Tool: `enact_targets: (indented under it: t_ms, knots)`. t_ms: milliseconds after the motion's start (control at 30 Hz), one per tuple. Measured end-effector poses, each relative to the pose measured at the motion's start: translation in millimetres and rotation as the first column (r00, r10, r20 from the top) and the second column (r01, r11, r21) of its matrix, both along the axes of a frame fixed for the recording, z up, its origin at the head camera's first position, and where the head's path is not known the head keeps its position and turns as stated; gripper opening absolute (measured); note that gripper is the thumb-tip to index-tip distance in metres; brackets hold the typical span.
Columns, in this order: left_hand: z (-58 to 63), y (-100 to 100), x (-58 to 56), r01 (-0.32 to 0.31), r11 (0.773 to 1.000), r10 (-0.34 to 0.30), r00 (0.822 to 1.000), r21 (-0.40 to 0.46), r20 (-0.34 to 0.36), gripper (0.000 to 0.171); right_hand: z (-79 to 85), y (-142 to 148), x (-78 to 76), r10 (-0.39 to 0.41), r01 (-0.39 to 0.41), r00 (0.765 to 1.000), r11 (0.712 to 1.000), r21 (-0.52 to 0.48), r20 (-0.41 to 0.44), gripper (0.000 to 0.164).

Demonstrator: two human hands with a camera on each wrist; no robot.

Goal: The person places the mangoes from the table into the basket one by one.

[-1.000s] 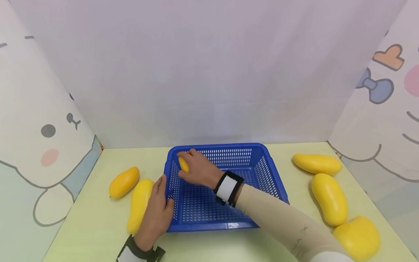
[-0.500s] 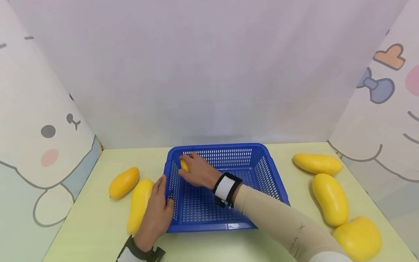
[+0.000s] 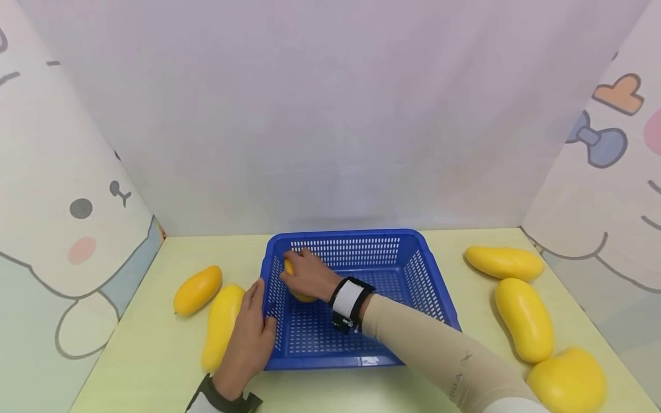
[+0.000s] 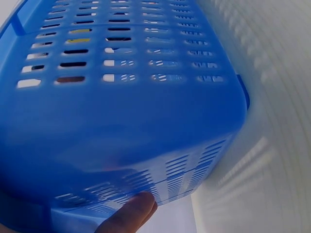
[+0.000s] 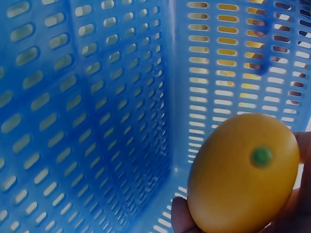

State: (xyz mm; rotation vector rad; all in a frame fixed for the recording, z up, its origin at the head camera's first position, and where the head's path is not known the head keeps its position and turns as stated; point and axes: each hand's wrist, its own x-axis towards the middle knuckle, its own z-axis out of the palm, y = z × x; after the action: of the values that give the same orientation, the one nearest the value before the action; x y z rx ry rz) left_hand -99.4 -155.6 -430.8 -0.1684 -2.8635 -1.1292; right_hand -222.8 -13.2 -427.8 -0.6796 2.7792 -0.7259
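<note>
My right hand (image 3: 311,276) grips a yellow-orange mango (image 5: 243,174) inside the blue plastic basket (image 3: 361,361), near its left wall. In the right wrist view the mango's green stem end faces the camera, and the hand covers part of the fruit. My left hand (image 3: 250,338) rests against the basket's left side, its fingers fairly straight along the outside and its thumb over the rim. Fingertips (image 4: 141,204) touch the slotted outer wall in the left wrist view. Just left of that hand lies a long yellow mango (image 3: 223,321), partly hidden by it.
A smaller orange-yellow mango (image 3: 198,290) lies farther left on the pale table (image 3: 129,367). On the right side are a long yellow mango (image 3: 503,262), a curved one (image 3: 524,319) and a rounder yellow fruit (image 3: 568,380). A pale curtain (image 3: 330,143) hangs behind the basket.
My right hand has moved slightly down and toward me inside the basket, still gripping the mango; more of the fruit's lower side shows. My left hand stays at the basket's side.
</note>
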Motion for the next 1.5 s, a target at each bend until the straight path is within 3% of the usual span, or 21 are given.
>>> enact_targets:
  t_ms: [567,867,1300,1500]
  knots:
    - [2.8,2.0,1.7,0.002,1.0,-0.002,1.0,-0.007,0.021,0.067,-3.4,2.8,0.1,0.001,-0.003,0.999,0.999,0.038,0.054,0.058]
    - [2.5,0.9,0.0,0.011,1.0,-0.011,1.0,0.0,-0.002,0.067,-7.5,1.8,1.6,-0.024,0.019,0.996,0.998,0.056,0.083,0.051]
    - [2.1,0.2,0.4,0.004,1.0,-0.004,1.0,-0.005,0.01,0.067,-6.5,-1.6,3.2,0.013,-0.02,0.995,0.997,0.075,0.097,0.048]
    - [2.1,-0.1,1.0,-0.004,1.0,0.005,1.0,-0.01,0.024,0.067,-3.8,-0.9,4.5,-0.005,-0.002,0.993,0.999,0.052,0.12,0.049]
